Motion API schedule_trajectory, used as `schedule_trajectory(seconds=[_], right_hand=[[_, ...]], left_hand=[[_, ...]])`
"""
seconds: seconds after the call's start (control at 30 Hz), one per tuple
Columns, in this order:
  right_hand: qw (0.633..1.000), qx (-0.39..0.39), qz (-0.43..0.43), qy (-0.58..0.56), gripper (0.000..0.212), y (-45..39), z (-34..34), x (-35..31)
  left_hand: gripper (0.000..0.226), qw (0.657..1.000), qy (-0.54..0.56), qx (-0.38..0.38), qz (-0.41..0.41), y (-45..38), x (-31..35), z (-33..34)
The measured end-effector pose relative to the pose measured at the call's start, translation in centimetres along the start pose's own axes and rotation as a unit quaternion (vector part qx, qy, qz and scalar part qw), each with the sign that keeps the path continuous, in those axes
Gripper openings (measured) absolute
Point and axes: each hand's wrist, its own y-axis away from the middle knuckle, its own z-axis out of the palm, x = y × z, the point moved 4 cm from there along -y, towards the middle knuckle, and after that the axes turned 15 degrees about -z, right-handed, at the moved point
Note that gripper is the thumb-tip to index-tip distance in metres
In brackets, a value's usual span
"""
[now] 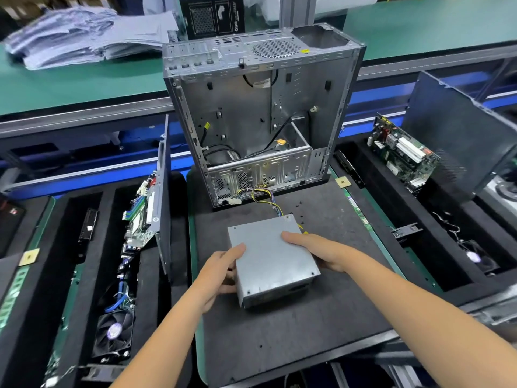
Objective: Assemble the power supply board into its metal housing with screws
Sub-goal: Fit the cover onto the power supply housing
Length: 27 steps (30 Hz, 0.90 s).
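Note:
A grey metal power supply box sits on the black mat in front of me. My left hand grips its left side, thumb on the top face. My right hand grips its right side, thumb on top too. Coloured wires run from the box's far end toward the open computer case standing upright behind it. A few small black screws lie loose on the mat near the wires.
Left foam tray holds a motherboard on a panel, a fan and a chip. Right tray holds a circuit board, a grey side panel and a small fan. Folded cloths lie on the far green bench.

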Motion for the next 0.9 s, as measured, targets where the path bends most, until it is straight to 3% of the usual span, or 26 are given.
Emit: schedule_trajectory(seconds=[0.13, 0.2, 0.9], right_hand=[[1.0, -0.009, -0.01, 0.02, 0.047, 0.1, 0.0, 0.1], [0.999, -0.011, -0.01, 0.033, 0.047, 0.1, 0.0, 0.1], [0.997, 0.066, -0.038, 0.02, 0.045, 0.0, 0.2, 0.5]], left_hand=[[0.074, 0.997, -0.023, 0.065, -0.017, -0.5, -0.4, -1.2], [0.076, 0.998, -0.015, 0.057, -0.017, -0.7, -0.7, -1.1], [0.04, 0.997, 0.012, 0.077, 0.022, -0.1, -0.9, 0.1]])
